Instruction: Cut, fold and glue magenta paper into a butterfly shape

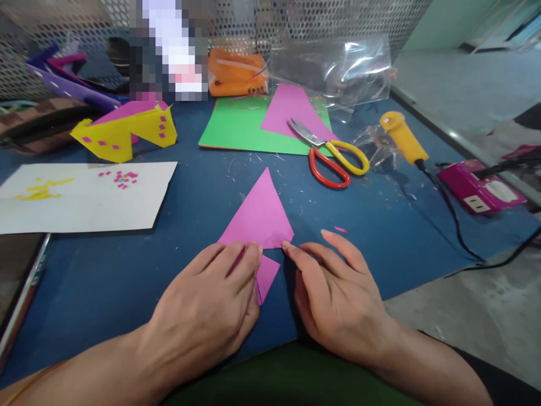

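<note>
A folded pink paper triangle lies on the blue table cover, its tip pointing away from me. My left hand lies flat on its near left corner and covers part of it. My right hand rests beside it, index fingertip touching the fold's right corner. A small pink flap sticks out between the two hands.
Red and yellow scissors lie on a green sheet with a pink sheet. A yellow glue gun, its cable and a pink power strip sit right. White paper and a yellow folded piece lie left.
</note>
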`<state>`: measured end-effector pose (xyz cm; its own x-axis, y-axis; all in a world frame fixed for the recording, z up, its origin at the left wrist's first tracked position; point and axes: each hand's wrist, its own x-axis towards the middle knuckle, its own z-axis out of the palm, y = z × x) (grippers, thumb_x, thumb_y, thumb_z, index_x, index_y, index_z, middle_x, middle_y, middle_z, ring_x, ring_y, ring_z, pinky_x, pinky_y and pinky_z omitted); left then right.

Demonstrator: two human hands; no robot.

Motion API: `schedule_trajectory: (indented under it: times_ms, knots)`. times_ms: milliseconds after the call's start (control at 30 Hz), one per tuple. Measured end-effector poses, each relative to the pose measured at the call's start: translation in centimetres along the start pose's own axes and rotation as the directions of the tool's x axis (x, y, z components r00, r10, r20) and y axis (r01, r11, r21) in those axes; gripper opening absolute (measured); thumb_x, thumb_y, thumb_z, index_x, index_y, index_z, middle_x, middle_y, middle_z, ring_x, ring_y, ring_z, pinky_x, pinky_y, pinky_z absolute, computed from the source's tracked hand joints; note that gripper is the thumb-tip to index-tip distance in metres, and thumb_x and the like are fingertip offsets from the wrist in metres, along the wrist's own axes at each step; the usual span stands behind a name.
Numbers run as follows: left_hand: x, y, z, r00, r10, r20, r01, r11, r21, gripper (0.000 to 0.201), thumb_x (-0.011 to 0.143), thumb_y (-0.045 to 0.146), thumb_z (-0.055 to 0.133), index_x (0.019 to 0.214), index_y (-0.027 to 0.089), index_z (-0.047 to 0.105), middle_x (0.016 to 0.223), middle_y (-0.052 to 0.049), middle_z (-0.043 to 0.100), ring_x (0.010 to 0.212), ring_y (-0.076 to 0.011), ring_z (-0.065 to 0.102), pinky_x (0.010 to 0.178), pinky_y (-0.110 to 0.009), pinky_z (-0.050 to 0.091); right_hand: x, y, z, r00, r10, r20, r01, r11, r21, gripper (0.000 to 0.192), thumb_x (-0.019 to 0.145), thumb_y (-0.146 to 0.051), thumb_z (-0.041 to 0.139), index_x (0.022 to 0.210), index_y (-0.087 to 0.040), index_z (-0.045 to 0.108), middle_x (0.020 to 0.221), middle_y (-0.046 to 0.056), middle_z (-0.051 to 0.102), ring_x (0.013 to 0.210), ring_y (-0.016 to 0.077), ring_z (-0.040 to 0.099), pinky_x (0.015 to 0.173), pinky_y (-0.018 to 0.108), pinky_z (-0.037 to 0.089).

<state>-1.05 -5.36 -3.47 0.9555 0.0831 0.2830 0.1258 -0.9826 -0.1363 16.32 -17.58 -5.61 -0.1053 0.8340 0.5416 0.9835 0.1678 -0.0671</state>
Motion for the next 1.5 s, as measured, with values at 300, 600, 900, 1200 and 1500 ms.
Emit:
schedule_trajectory:
  times_ms: [300,600,900,1200,1500]
  knots:
    - [-0.1,-0.1,-0.1,1.0,0.006,-0.028,-0.008,0.999,-0.045,0.031,0.093,0.018,0.048,0.104,0.003,0.072,0.109,-0.016,0.07,0.102,-0.029,0.061,0.091,-0.043,0.052,0.8,-0.5,-0.7,0.999,-0.016,-0.039,0.019,0.998,0.067,0.032,0.095,-0.013,0.051,0.122,0.0,0.063,0.118,0.015,0.075,0.115,0.0281,0.066,0.107,0.046,0.046]
    - [-0.7,0.3,0.6,0.996,-0.056,-0.067,0.05,0.995,-0.082,0.024,0.091,0.022,0.05,0.096,0.011,0.071,0.102,-0.013,0.071,0.095,-0.0258,0.063,0.085,-0.039,0.054,1.7,-1.7,1.0,0.986,-0.158,-0.061,0.159,0.987,0.022,0.032,0.096,-0.011,0.045,0.116,0.001,0.065,0.111,0.018,0.076,0.1,0.0267,0.071,0.092,0.043,0.056]
    - [-1.1,0.4,1.0,0.992,-0.084,-0.097,0.081,0.996,-0.032,0.033,0.09,0.027,0.051,0.108,0.007,0.07,0.106,-0.014,0.074,0.098,-0.0274,0.065,0.093,-0.041,0.052,1.6,-2.0,2.9,0.953,-0.284,-0.105,0.268,0.953,-0.139,0.032,0.091,-0.006,0.041,0.098,0.0,0.072,0.097,0.019,0.078,0.088,0.0297,0.073,0.087,0.044,0.052]
    - [-1.3,0.6,1.0,0.983,-0.157,-0.093,0.153,0.987,-0.056,0.037,0.088,0.027,0.051,0.112,0.006,0.069,0.108,-0.015,0.073,0.099,-0.0282,0.065,0.091,-0.042,0.054,1.9,-2.2,2.3,0.972,-0.174,-0.157,0.171,0.985,-0.033,0.029,0.093,-0.011,0.044,0.107,-0.004,0.068,0.102,0.016,0.078,0.092,0.0255,0.073,0.088,0.041,0.053]
    - [-1.4,0.4,0.8,0.984,-0.175,-0.035,0.169,0.976,-0.136,0.032,0.089,0.024,0.051,0.109,0.007,0.068,0.109,-0.017,0.072,0.104,-0.0288,0.065,0.089,-0.044,0.056,1.5,-2.2,1.5,0.984,-0.167,-0.055,0.168,0.986,0.004,0.032,0.098,-0.017,0.044,0.115,-0.003,0.067,0.111,0.015,0.077,0.099,0.0267,0.073,0.091,0.042,0.052]
